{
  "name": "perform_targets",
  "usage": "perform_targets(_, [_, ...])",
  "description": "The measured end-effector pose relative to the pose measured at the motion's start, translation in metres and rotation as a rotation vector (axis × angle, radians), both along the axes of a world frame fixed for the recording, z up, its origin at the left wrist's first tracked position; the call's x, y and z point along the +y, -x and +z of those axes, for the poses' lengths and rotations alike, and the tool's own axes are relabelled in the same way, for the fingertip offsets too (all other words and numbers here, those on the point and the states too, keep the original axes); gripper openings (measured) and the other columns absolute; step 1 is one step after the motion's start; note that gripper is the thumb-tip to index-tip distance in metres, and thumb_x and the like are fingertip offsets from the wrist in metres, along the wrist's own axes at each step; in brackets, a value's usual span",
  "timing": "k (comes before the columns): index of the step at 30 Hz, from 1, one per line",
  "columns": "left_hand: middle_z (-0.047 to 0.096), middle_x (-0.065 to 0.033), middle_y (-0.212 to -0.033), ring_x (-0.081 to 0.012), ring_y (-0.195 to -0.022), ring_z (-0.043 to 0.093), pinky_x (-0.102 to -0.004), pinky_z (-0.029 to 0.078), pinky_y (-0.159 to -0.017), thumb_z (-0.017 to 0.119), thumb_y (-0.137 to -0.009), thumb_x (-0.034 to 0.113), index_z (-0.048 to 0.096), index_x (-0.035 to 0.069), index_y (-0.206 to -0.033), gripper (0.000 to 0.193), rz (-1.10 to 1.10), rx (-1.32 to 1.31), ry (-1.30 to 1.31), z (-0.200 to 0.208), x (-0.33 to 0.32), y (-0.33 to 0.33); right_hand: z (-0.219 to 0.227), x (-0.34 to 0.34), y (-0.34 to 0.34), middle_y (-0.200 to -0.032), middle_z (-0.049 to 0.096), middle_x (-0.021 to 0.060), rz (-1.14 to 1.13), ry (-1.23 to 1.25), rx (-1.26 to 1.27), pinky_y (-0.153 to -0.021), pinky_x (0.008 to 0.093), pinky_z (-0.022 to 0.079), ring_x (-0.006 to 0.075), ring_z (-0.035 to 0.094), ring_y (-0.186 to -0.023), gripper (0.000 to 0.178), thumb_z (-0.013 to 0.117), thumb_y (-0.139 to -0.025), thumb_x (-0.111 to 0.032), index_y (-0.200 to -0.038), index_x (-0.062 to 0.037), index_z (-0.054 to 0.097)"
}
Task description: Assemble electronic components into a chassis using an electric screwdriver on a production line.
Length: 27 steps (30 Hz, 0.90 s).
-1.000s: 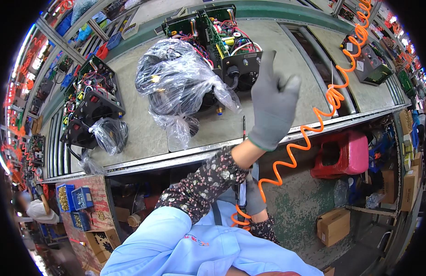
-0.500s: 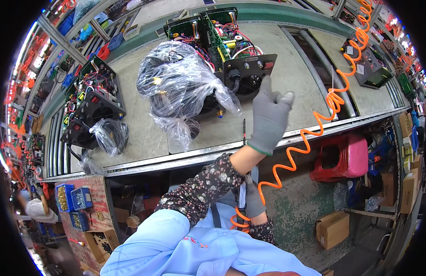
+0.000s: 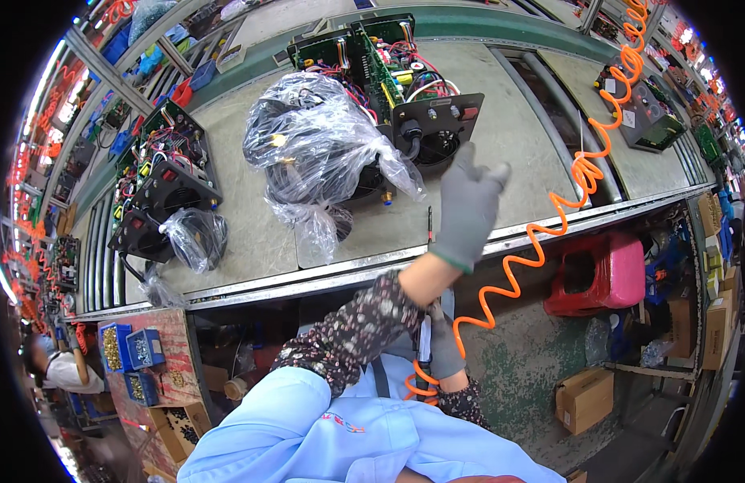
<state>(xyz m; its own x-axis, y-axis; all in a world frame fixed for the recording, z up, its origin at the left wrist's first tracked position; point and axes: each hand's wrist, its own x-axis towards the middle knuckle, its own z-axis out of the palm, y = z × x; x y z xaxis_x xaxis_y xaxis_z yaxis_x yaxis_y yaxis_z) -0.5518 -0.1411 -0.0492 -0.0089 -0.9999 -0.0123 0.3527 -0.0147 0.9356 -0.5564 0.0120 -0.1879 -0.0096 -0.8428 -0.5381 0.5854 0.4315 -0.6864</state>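
My left hand (image 3: 471, 211), grey-gloved, reaches over the metal bench just in front of an open-framed electronic unit (image 3: 405, 72). Its forefinger and thumb are apart with nothing visible between them; the other fingers are partly hidden. The unit's black end panel (image 3: 439, 121) carries a thick black cable, a fan and a red switch. Lower, near my body, my right hand (image 3: 446, 348) is wrapped round a slim air screwdriver (image 3: 425, 342), partly covered by my left forearm. An orange coiled hose (image 3: 511, 294) runs by it. Clear plastic bags of cable (image 3: 312, 145) lie against the unit.
More open units (image 3: 175, 173) with bagged cables stand at the left, and another unit (image 3: 650, 121) at the far right. Rollers (image 3: 541, 121) break the bench surface. Below are a pink stool (image 3: 602, 274), a cardboard box (image 3: 584, 400) and blue screw bins (image 3: 143, 348). A person (image 3: 63, 366) is at far left.
My left hand has drawn back slightly from the end panel, toward me, and its forefinger has bent. My right hand stays where it was.
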Motion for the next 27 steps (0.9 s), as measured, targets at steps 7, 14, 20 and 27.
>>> perform_targets(7, [0.041, 0.0026, -0.056, -0.0041, -0.035, 0.031, -0.0209, 0.023, -0.031, 0.055, -0.079, 0.010, 0.049, -0.005, -0.101, 0.027, -0.093, 0.324, -0.141, 0.033, -0.034, -0.012, 0.007, 0.000, 0.001, -0.057, 0.048, -0.0024, 0.063, -0.054, -0.077, -0.039, 0.0200, 0.033, 0.0076, 0.043, -0.044, 0.032, 0.044, -0.087, -0.042, -0.084, -0.0108, 0.051])
perform_targets(14, [0.041, 0.0020, -0.054, -0.0044, -0.047, 0.039, -0.0207, 0.031, -0.041, 0.056, -0.075, 0.006, 0.042, -0.009, -0.112, 0.042, -0.011, 0.040, 0.063, 0.014, -0.007, -0.005, 0.014, 0.002, 0.002, -0.057, 0.049, -0.0019, 0.063, -0.040, -0.026, -0.039, 0.0206, 0.032, 0.0076, 0.043, -0.043, 0.036, 0.047, -0.084, -0.046, -0.083, -0.0107, 0.052])
perform_targets(20, [0.043, 0.0034, -0.056, -0.0019, -0.039, 0.035, -0.0189, 0.026, -0.033, 0.055, -0.078, 0.007, 0.046, -0.005, -0.112, 0.037, -0.034, 0.237, 0.059, 0.037, -0.039, -0.016, 0.007, 0.001, 0.002, -0.058, 0.049, -0.0022, 0.086, -0.090, -0.039, -0.040, 0.0202, 0.033, 0.0073, 0.043, -0.044, 0.035, 0.048, -0.084, -0.046, -0.085, -0.0107, 0.052])
perform_targets(27, [0.041, 0.0027, -0.051, -0.0044, -0.043, 0.040, -0.0190, 0.029, -0.037, 0.057, -0.076, 0.008, 0.051, -0.007, -0.104, 0.032, -0.116, 0.062, -0.063, 0.023, -0.006, -0.005, 0.017, -0.001, 0.003, -0.059, 0.050, -0.0014, 0.056, -0.038, 0.012, -0.040, 0.0207, 0.034, 0.0078, 0.044, -0.045, 0.035, 0.046, -0.085, -0.046, -0.085, -0.0110, 0.051])
